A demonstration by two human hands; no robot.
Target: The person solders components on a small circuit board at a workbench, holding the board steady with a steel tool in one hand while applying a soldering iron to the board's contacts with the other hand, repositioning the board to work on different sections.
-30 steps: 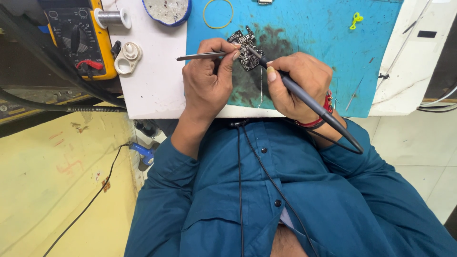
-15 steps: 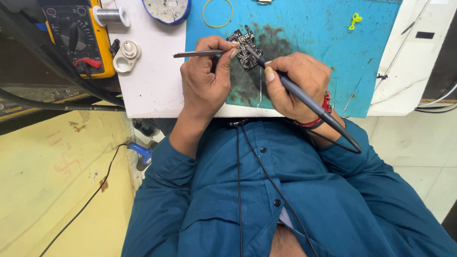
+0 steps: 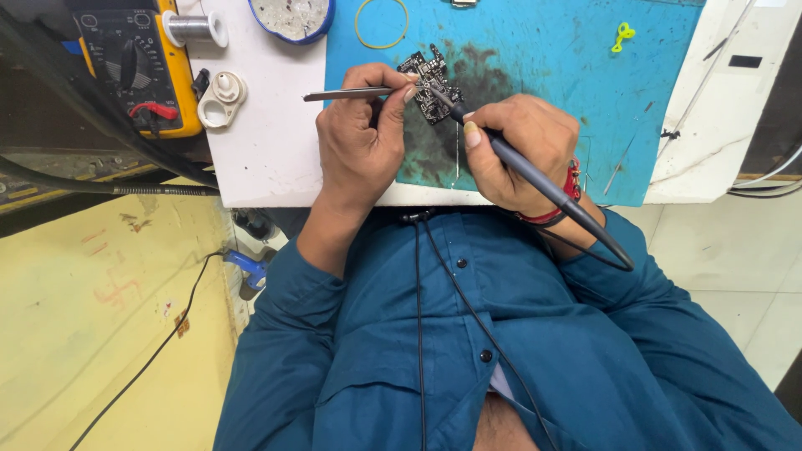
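The left hand (image 3: 361, 138) is closed on tweezers (image 3: 351, 94), pinched between thumb and fingers, with the tips reaching right onto the board (image 3: 430, 83). The right hand (image 3: 522, 150) is wrapped pen-style round a soldering iron (image 3: 535, 179), whose tip meets the same small dark board from the near right. The board lies on the blue mat (image 3: 543, 75), just beyond both hands, on a patch of the mat that is stained dark.

By the look of it, the step in hand is soldering or reworking a part on the board: the tweezers steady something small while the iron touches it. What sits between the two tips is too small to tell.

The next move would call for a still tweezer grip and a light, exact touch of the iron, since the tips are almost touching and the board is not clamped.

To the far left on the white table (image 3: 267, 150) lie a yellow multimeter (image 3: 134, 67), a solder spool (image 3: 194, 27) and a blue dish (image 3: 292, 18). A yellow ring (image 3: 381, 23) rests on the mat beyond the board.
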